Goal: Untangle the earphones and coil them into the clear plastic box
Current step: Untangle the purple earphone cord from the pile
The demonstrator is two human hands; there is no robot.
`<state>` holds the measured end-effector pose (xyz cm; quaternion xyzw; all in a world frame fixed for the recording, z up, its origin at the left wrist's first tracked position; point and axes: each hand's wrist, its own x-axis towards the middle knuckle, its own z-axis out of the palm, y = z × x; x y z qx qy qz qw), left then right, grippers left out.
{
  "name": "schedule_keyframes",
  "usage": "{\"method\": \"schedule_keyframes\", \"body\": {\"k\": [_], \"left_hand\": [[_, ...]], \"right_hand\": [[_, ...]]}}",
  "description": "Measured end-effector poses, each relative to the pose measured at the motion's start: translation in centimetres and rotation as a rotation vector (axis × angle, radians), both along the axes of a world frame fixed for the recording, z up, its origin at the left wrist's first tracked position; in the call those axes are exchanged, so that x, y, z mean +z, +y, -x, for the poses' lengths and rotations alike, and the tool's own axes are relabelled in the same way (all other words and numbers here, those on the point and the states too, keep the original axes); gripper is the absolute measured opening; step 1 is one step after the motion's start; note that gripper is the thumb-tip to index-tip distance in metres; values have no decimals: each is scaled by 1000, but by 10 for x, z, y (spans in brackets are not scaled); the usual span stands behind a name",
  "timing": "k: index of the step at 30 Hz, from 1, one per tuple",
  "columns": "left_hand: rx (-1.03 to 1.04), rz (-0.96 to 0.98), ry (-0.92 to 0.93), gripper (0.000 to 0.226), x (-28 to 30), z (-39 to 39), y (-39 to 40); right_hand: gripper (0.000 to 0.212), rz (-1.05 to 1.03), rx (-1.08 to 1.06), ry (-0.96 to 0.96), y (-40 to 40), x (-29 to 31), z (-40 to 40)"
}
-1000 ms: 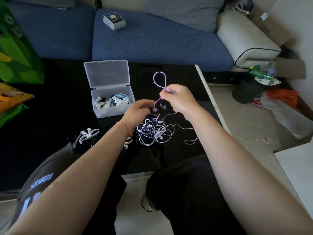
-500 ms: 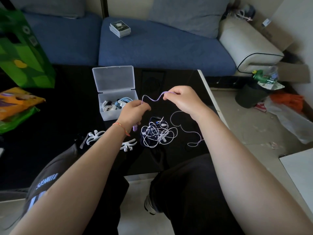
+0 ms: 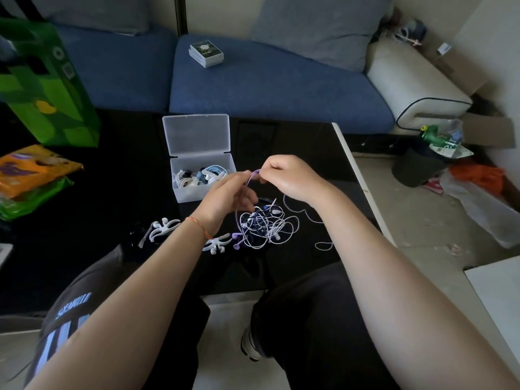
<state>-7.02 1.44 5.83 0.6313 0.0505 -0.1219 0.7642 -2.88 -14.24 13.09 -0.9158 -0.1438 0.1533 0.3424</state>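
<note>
A tangle of white and dark earphone wires (image 3: pixel 266 226) lies on the black table (image 3: pixel 112 209). A purple earphone cable (image 3: pixel 239 215) rises from it, its purple earbuds lying at the tangle's left edge. My left hand (image 3: pixel 225 198) and my right hand (image 3: pixel 289 177) meet just above the tangle and both pinch the purple cable at its top. The clear plastic box (image 3: pixel 202 190) stands open behind my left hand, lid upright, with coiled white and blue earphones inside.
Two white cable winders (image 3: pixel 163 228) lie on the table to the left of the tangle. A green bag (image 3: pixel 47 88) and an orange packet (image 3: pixel 31 170) sit at the table's left. A blue sofa (image 3: pixel 267 83) lies behind; the table's right edge (image 3: pixel 363 181) borders the floor.
My hands, held apart with the purple cable stretched between them, have come together above the tangle. The cable now hangs down in a loop from my fingertips.
</note>
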Motion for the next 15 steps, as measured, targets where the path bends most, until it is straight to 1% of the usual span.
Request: {"method": "schedule_keyframes", "body": {"k": [2,3,4,7,8,9,10,12,13,14,15], "left_hand": [[-21,-30,10,39,-4,-2,0],[-26,-37,10,40,-6,-2,0],[-25,-39,15,39,-8,-3,1],[-20,-62,44,36,-8,-4,8],[-22,-70,58,35,-8,-5,10],[-23,-72,72,35,-8,-6,12],[-26,-77,81,34,-8,-6,12],[-38,-100,80,32,-8,-6,11],[-53,-108,74,32,-8,-5,9],[-70,-107,68,32,-8,-4,6],[-84,-100,63,32,-7,-3,4]], "right_hand": [[21,8,-40,-62,5,-9,-6],[21,-7,-95,-106,4,-13,-10],[21,-39,-181,-153,3,-15,-14],[24,-154,-538,-277,-10,-17,-26],[26,-148,-602,-289,-14,-18,-28],[27,-97,-612,-281,-15,-20,-28],[27,-21,-579,-269,-15,-22,-28],[34,76,-418,-254,-4,-23,-20],[39,72,-324,-272,5,-23,-15],[40,34,-232,-286,14,-22,-10],[38,-31,-156,-261,23,-23,-6]]}}
